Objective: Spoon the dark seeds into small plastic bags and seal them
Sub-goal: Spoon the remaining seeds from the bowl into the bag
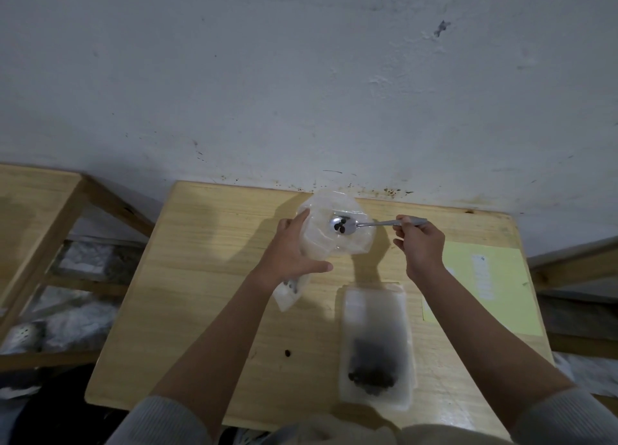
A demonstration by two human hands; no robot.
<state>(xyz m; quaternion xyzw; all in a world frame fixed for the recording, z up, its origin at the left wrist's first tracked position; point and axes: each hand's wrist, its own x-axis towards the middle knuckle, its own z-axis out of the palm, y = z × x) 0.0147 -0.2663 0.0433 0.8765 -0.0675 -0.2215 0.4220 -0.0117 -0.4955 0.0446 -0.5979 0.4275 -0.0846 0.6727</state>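
While my right hand [419, 244] pinches the spoon [368, 225] by its handle, the bowl sits over the mouth of a small plastic bag [337, 229] with a few dark seeds [341, 228] lying in it. My left hand [291, 254] holds that bag's near edge, fingers spread along the plastic and thumb stretched out toward my right grip. Below my right grip, nearer to me, a cloudy plastic container [374, 341] lies on the tabletop [207, 277], with a dark heap of seeds [371, 374] at its near end. Under my left wrist rests another bag [289, 292] with a few seeds in it. One loose seed [287, 353] lies on the wood between my forearms. Right of my right grip lies a yellow sheet [495, 294]. The seeds look small, round and nearly black.
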